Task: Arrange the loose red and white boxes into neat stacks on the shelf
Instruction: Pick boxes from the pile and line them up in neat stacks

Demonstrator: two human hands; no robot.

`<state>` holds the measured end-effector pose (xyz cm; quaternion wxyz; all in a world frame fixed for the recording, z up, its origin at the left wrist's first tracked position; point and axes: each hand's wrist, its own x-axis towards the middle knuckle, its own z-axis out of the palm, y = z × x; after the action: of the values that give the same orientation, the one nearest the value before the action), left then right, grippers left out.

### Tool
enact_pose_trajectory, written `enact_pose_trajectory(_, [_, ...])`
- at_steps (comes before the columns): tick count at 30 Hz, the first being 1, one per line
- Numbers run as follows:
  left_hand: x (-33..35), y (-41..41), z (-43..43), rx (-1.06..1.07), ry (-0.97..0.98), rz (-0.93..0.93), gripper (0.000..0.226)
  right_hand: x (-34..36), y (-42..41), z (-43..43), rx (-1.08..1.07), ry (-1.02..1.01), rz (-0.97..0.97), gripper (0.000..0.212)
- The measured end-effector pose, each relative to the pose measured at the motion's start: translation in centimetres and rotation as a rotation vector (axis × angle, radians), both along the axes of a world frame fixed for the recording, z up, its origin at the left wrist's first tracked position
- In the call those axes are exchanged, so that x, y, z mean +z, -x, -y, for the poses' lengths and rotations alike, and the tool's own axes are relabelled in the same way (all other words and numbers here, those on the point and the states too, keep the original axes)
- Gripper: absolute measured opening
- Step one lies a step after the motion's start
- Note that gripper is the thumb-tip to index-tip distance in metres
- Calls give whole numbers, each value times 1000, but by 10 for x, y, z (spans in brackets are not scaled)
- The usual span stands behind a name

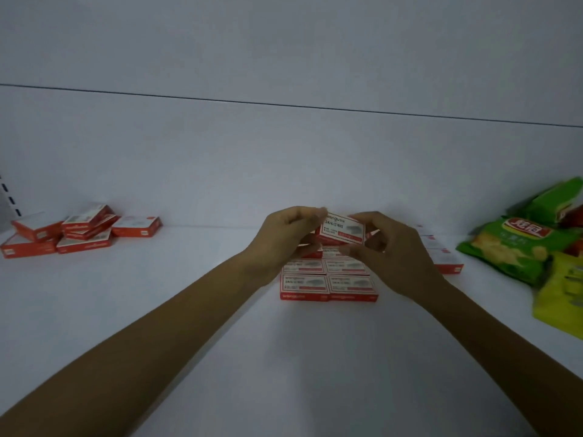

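Dim, bluish, soft-focus view; wide-angle bending at edges, no strong shadows or glare.

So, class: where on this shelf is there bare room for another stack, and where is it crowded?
Bare shelf lies between the loose pile at left and the middle stack, and in front of that stack. Crowded: the right end, where snack bags sit near more boxes.

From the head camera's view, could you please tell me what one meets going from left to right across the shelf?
loose pile of red and white boxes → left hand → held red and white box, pinched between both hands → right hand → green snack bag
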<state>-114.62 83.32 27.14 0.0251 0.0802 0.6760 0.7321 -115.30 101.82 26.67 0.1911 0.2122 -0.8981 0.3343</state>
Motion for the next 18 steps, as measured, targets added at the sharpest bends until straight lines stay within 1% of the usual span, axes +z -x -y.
enact_pose_trajectory(1, [-2, 4, 0, 65, 116, -63, 32, 1, 7, -4, -3, -53, -11, 43])
enact_pose_trajectory(2, [-6, 8, 1, 153, 317, -162, 32, 1, 15, -7, -17, -111, -18, 44])
enact_pose_trajectory(4, [-15, 15, 4, 301, 790, -358, 36, 0, 30, -15, -47, -188, -11, 45])
enact_pose_trajectory(5, [-20, 17, 4, 335, 969, -416, 41, -1, 35, -18, -52, -204, -1, 45])
enact_pose_trajectory(6, [-25, 18, 4, 344, 1081, -450, 45, -3, 39, -21, -52, -220, 12, 45])
enact_pose_trajectory(8, [-34, 22, 4, 317, 1188, -517, 52, -7, 42, -26, -44, -277, 30, 48])
enact_pose_trajectory(9, [-37, 24, 5, 299, 1211, -538, 57, -8, 43, -28, -34, -315, 38, 51])
enact_pose_trajectory(11, [-41, 26, 7, 276, 1205, -517, 64, -12, 44, -28, -16, -388, 77, 59])
enact_pose_trajectory(14, [-44, 26, 7, 246, 1216, -462, 62, -14, 43, -26, -26, -473, 88, 63])
enact_pose_trajectory(18, [-44, 27, 4, 252, 1283, -422, 54, -16, 42, -22, -56, -475, 23, 61])
